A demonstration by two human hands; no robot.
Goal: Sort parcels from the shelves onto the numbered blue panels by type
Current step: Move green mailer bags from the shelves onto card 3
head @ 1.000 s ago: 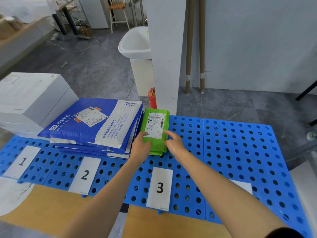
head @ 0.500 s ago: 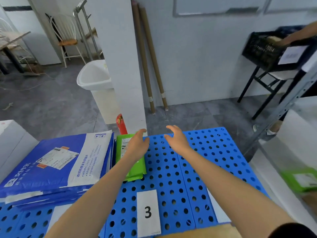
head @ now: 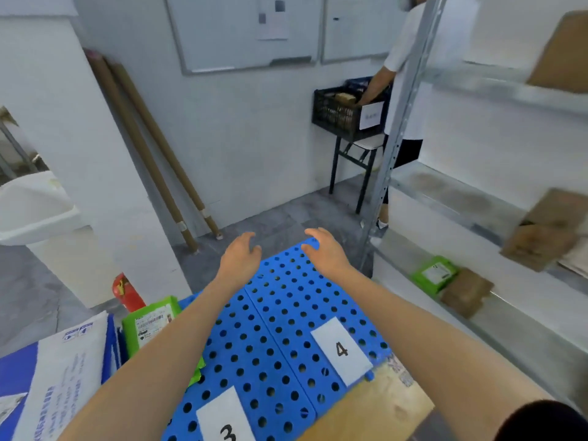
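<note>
Green labelled parcel (head: 149,323) flat on blue panel 3 (head: 246,350), second green parcel (head: 434,274) on lowest shelf (head: 515,313)

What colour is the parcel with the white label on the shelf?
The parcel is green; head view shows it best.

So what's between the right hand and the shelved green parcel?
Head view: the rack's metal upright and bare shelf edge separate right hand from green parcel.

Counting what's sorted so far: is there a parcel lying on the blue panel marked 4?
No: the panel marked 4 shows only holes and its paper label, while the green parcel lies on the panel marked 3.
</note>
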